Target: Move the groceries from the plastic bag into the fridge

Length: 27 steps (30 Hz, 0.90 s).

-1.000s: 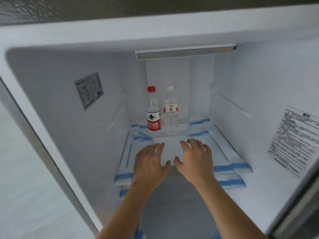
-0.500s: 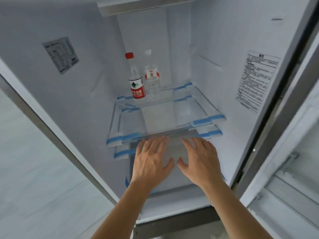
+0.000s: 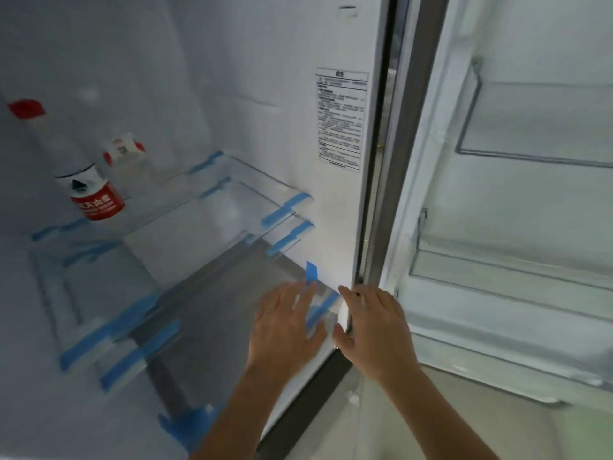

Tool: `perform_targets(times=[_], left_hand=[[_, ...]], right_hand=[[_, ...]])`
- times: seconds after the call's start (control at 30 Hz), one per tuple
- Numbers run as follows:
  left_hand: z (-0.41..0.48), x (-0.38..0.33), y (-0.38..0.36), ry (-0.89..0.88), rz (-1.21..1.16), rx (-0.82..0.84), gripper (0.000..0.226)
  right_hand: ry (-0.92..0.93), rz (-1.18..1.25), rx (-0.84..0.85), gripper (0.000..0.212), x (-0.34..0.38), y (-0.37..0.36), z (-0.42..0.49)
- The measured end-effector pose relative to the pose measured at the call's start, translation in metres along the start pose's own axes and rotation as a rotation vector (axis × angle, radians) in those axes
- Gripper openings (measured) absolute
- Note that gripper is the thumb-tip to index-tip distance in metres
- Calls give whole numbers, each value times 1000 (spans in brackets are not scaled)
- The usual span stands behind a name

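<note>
The fridge stands open, with glass shelves [image 3: 185,224] taped in blue. On the upper shelf, a red-capped water bottle with a red label [image 3: 87,180] is at the far left. A second clear bottle with a red-and-white label [image 3: 123,154] stands behind it. My left hand [image 3: 285,330] hovers flat, fingers apart, in front of the lower shelves and holds nothing. To its right, at the fridge's right front edge, is my right hand [image 3: 374,330], also with spread fingers and nothing in it. No plastic bag is in view.
The open fridge door [image 3: 517,227] fills the right side, with clear door bins [image 3: 530,121] on its inside. A printed sticker [image 3: 341,117] is on the fridge's right inner wall. The grey door frame [image 3: 388,180] runs between cavity and door. Pale floor shows at the bottom right.
Both hands have drawn back out of the fridge and shifted right, toward its right edge. The view has swung right and down, so the open door has come into sight.
</note>
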<state>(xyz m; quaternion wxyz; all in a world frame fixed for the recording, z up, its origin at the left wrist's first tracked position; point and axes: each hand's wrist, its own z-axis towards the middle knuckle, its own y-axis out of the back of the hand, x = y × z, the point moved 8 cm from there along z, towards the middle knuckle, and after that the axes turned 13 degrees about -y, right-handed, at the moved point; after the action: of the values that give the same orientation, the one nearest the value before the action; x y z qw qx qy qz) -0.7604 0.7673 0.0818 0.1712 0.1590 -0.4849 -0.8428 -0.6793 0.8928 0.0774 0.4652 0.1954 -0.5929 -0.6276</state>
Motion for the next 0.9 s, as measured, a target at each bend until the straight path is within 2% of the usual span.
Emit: perform_targets(times=[0.23,0.5,0.7,0.9], left_hand=[[6,-66,-45,-221,-217,138,59],[-2,-194,-61,-533,-379,207,62],[-42,-311,-44,-807,-514,249,60],[-138,-416,-4,-1108,-601,330,61]], right_hand=[[-329,-105,-89,61,-68,24,-62],[-673,-181,-202,60,-136,69,-166],[-952,-252,-313,57,-172,106,-290],[-1267,-287,-462,56,-161,137,-453]])
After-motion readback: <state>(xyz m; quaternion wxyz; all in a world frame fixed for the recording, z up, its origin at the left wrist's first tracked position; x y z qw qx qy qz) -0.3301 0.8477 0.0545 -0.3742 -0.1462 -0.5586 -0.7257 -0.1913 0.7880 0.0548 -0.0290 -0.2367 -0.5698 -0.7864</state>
